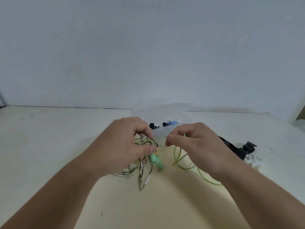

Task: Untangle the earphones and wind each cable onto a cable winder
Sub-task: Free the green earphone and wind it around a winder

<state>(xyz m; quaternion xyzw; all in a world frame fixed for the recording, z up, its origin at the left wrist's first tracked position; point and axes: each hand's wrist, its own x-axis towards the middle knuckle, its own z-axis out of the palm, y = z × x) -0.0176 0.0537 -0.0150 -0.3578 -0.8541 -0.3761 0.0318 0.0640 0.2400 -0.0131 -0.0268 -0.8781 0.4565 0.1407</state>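
Above the pale table [49, 146], the left hand [123, 142] grips the tangle of earphones [142, 165] with curled fingers, and the right hand [196, 142] pinches the green cable [175, 154] just beside it, thumb and forefinger together

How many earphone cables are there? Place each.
2: green cable pinched by the right hand; black-and-white cable bunched in the left hand. More may be hidden.
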